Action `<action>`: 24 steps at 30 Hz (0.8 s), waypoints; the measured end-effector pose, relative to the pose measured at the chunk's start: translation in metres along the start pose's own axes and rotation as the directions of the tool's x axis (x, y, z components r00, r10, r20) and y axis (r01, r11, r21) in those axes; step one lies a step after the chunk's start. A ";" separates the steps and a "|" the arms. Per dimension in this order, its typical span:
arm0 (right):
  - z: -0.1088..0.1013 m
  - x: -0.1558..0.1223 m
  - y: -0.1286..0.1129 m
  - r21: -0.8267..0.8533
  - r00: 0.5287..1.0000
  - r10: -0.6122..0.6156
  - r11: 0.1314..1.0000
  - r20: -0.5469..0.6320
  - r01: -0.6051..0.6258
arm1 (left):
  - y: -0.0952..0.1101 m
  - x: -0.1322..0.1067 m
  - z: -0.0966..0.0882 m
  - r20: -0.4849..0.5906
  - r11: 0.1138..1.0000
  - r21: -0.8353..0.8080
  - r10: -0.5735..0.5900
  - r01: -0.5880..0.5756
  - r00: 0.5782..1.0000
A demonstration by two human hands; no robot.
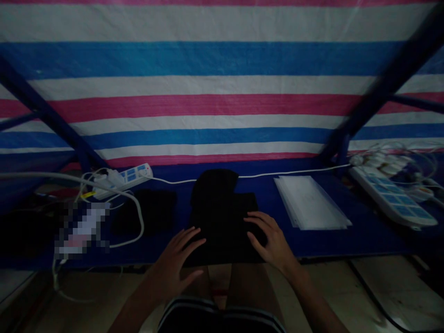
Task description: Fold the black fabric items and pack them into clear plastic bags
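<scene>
A black piece of cloth [222,222] lies on the blue shelf in front of me, with a rounded upper part and a wider lower part. It looks like a garment, but the dark hides its kind. My left hand [176,263] is at its lower left edge, fingers apart, thumb free. Over its right edge rests my right hand [268,236], fingers spread and curved, with nothing gripped. Another dark folded cloth [147,210] lies to the left. On the right is a small stack of clear plastic bags [310,201].
A white power strip [133,175] with plugs and cables stands at the back left, another power strip [395,196] at the right. A white cable [291,174] runs along the back. Blue metal posts [378,88] slant on both sides before a striped sheet [208,60].
</scene>
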State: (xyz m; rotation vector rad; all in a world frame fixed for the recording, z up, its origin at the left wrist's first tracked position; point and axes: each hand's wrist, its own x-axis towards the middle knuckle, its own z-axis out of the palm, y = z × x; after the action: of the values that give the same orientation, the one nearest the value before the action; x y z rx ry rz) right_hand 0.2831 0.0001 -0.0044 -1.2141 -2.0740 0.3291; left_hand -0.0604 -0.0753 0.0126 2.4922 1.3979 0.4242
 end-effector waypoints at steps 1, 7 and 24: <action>-0.003 -0.007 -0.002 -0.016 0.998 -0.021 1.000 0.052 0.022 | -0.002 -0.003 0.001 0.018 1.000 0.006 0.007 -0.007 1.000; -0.021 -0.033 -0.010 -0.116 0.933 -0.101 0.982 0.345 0.149 | -0.008 -0.004 0.011 -0.017 1.000 0.025 0.012 -0.011 1.000; -0.032 -0.041 0.014 -0.048 0.912 -0.254 0.958 0.323 0.284 | -0.024 -0.009 0.022 -0.259 0.952 -0.286 0.037 -0.113 0.965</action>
State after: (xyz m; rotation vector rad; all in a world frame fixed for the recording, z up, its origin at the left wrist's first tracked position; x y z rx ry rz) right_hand 0.3271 -0.0312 -0.0072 -0.9558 -2.5243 0.3133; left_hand -0.0759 -0.0727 -0.0178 2.3074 1.2155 0.9242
